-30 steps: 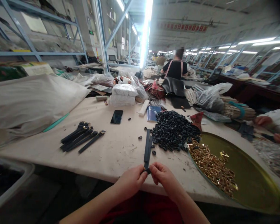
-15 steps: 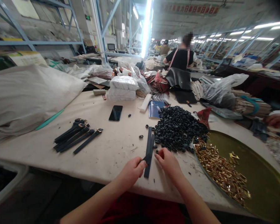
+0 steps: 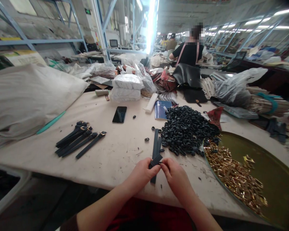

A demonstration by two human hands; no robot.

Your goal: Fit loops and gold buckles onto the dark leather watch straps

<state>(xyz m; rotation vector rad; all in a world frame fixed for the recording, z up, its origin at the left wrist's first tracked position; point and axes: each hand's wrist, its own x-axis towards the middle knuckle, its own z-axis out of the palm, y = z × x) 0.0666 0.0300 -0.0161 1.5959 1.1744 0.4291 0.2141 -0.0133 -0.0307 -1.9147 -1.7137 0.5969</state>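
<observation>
My left hand (image 3: 142, 173) is closed round a short dark strap (image 3: 157, 159), whose end sticks up past the thumb. Against that end, my right hand (image 3: 176, 175) pinches a small dark strap loop (image 3: 160, 163), mostly hidden by the fingertips. Beneath and beyond my hands lie loose dark straps (image 3: 155, 141) on the cloth-covered table. A heap of dark strap loops (image 3: 186, 130) rises just past my right hand. Gold buckles (image 3: 233, 175) fill the left side of a round brass-coloured tray (image 3: 276, 183) at the right.
Several buckled straps (image 3: 79, 141) lie at the left. A phone (image 3: 119, 114), a blue booklet (image 3: 162, 110) and wrapped white bundles (image 3: 126, 86) sit farther back. A large white cloth sack (image 3: 33, 96) covers the left rear. A person in black (image 3: 189, 53) is beyond the table.
My right hand has come from the edge of the loop heap to the strap in my left hand. The left hand has turned the strap's end upward.
</observation>
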